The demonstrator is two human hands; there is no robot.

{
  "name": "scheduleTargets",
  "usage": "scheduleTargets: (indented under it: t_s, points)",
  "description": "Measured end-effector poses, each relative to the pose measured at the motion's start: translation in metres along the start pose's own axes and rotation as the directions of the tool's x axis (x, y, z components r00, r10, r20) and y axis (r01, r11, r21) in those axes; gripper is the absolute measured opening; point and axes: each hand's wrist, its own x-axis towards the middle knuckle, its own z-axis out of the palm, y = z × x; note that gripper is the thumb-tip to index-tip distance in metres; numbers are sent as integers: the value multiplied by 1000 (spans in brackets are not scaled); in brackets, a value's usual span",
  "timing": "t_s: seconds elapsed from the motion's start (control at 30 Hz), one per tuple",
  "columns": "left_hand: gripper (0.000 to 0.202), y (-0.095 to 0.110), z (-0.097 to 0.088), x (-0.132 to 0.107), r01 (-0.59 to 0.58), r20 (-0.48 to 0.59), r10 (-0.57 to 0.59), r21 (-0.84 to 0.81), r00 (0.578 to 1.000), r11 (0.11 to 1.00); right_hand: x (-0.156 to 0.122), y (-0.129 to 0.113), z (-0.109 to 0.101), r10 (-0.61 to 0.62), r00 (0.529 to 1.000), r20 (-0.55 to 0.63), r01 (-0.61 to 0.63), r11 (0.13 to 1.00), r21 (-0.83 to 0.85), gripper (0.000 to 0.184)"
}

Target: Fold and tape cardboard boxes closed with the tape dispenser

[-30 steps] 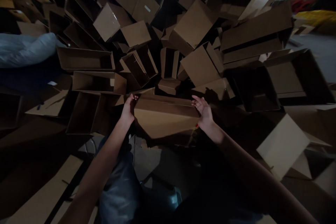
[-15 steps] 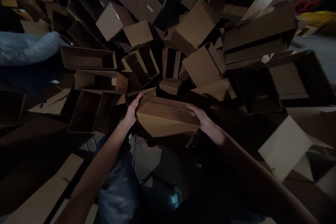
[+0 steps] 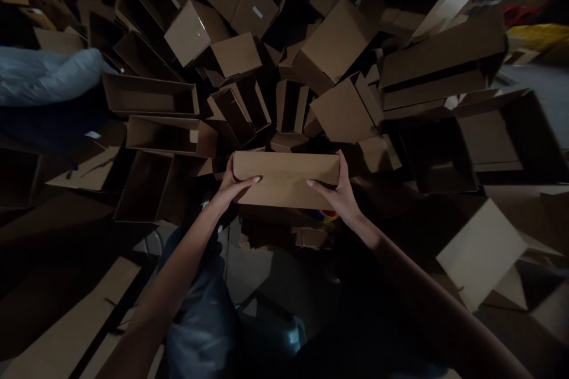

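The left hand [image 3: 229,188] and the right hand [image 3: 340,192] have a closed grip on both short ends of a long cardboard box [image 3: 284,180]. Open cardboard boxes [image 3: 171,136] stand close beyond its far edge; nearer, cardboard scraps [image 3: 271,235] lie with more open room.

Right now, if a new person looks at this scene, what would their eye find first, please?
The eye would likely go first to the long cardboard box in the lower middle, held at its ends by the left hand and the right hand. Around it, open cardboard boxes lie at many angles and fill most of the view. For colour, a pale blue bundle stands out at the far left and a yellow bundle at the upper right.
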Motion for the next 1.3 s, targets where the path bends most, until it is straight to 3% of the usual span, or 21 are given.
scheduleTargets:
  t_s: [0.17, 0.33, 0.47, 0.7, 0.8, 0.9, 1.0, 1.07, 1.13, 1.2, 1.3]
  points:
    - [100, 1, 3, 0, -74, -10, 75, 68, 997, 995, 0, -3, 1, -126, 992, -23, 124, 990, -68, 108]
    - [87, -7, 1, 3, -152, 27, 150, 175, 988, 973, -2, -5, 1, -228, 973, -26, 221, 961, -166, 105]
    - [77, -13, 0, 5, -146, 27, 144, 215, 989, 966, -4, -6, 0, -249, 968, -24, 241, 953, -182, 104]
    - [74, -14, -4, 8, -94, -1, 97, 235, 995, 967, -9, -4, 6, -156, 987, -24, 152, 981, -117, 104]
    - [72, -18, -9, 11, -42, -69, 72, 370, 995, 928, -14, 6, 16, -86, 996, -9, 85, 995, -47, 104]
    - [87, -26, -15, 13, 27, -160, 50, 446, 986, 895, -20, 19, 30, 12, 1000, 8, -12, 999, -45, 106]
    - [108, -36, -17, 12, 10, -129, 50, 429, 990, 903, -25, 33, 40, 91, 996, 26, -88, 991, -98, 110]
    - [124, -39, -14, 8, 55, -107, 4, 542, 994, 839, -26, 40, 44, 115, 993, 34, -110, 986, -128, 112]
    - [134, -39, -9, 3, 124, -103, -73, 711, 992, 692, -25, 44, 46, 135, 990, 29, -128, 979, -156, 113]
    - [137, -37, -2, -2, 153, -111, -110, 826, 988, 542, -22, 45, 45, 166, 986, 30, -158, 970, -184, 114]
    - [136, -33, 9, -9, 148, -123, -86, 898, 989, 415, -18, 41, 40, 230, 971, 61, -210, 951, -228, 117]
